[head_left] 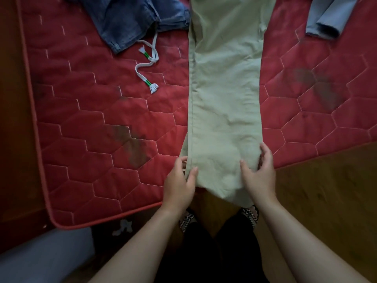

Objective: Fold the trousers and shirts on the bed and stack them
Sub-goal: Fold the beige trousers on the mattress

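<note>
Pale green trousers [226, 94] lie lengthwise on the red mattress [98, 123], legs laid one over the other, hems hanging off the near edge. The left hand [179, 182] pinches the left hem corner between thumb and fingers; the right hand [259, 174] grips the right corner likewise. Denim shorts [132, 19] with a white drawstring [146, 64] and a light blue garment [330, 15] lie unfolded farther back. If the corners are lifted unevenly, the legs may slide apart and skew the fold; the overhanging hem could also drag the fabric off the bed.

Red mattress [102, 129], green trousers [226, 88], denim shorts [130, 19]
</note>
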